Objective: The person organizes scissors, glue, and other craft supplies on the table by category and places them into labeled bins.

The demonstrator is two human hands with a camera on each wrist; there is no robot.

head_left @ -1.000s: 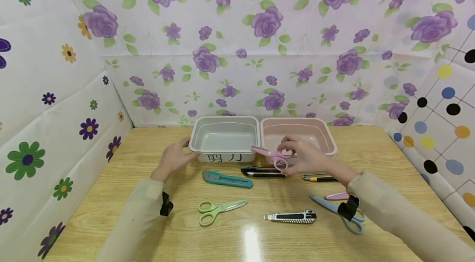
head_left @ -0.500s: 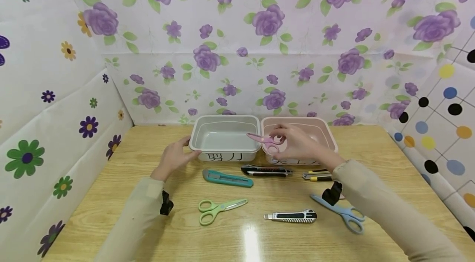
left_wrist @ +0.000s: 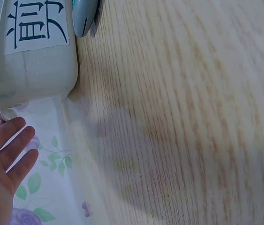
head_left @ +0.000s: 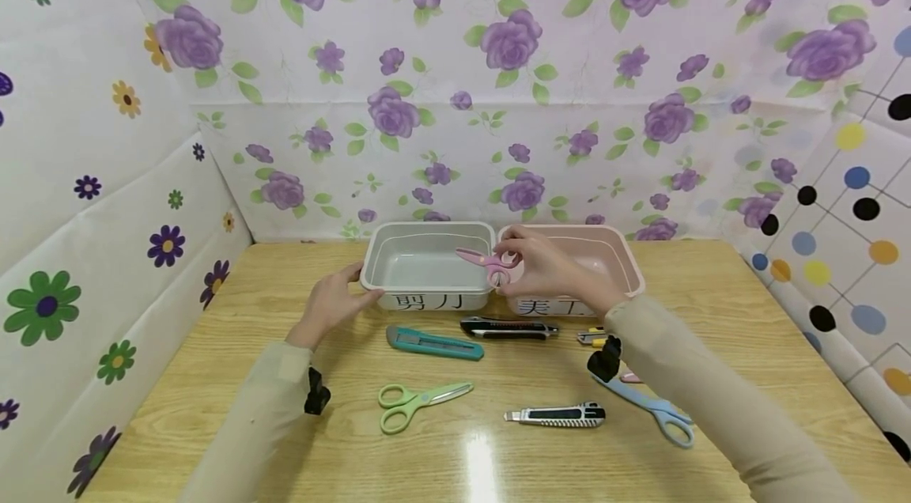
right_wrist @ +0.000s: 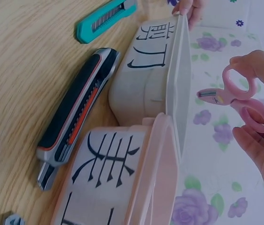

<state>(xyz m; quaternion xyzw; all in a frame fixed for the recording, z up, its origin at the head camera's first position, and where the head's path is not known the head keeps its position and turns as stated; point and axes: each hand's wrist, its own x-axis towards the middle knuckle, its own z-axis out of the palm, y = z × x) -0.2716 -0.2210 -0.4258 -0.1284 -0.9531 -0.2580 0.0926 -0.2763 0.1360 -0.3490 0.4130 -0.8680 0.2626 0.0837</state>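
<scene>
My right hand (head_left: 548, 267) holds pink scissors (head_left: 485, 259) by the handle loops, blades pointing left over the right part of the grey-white bin (head_left: 427, 293). In the right wrist view, the thumb and fingers grip the scissors' loops (right_wrist: 258, 115). My left hand (head_left: 333, 305) rests at that bin's front left corner, thumb on the front rim and index finger at the side. Its other fingers are loosely extended in the left wrist view. A pink bin (head_left: 628, 256) stands right beside the grey-white one, partly hidden by my right hand. Both bins carry labels with black characters.
In front of the bins lie a teal utility knife (head_left: 436, 343), a black one (head_left: 508, 328) and a yellow-black one (head_left: 591, 337). Nearer are green scissors (head_left: 423, 403), a silver-black utility knife (head_left: 555, 414) and blue scissors (head_left: 651, 406). A pink item (head_left: 629, 377) is mostly hidden under my right forearm.
My right hand has carried the pink scissors left and upward, from the pink bin's front to over the grey-white bin's right side. My left hand has stayed at the bin's corner.
</scene>
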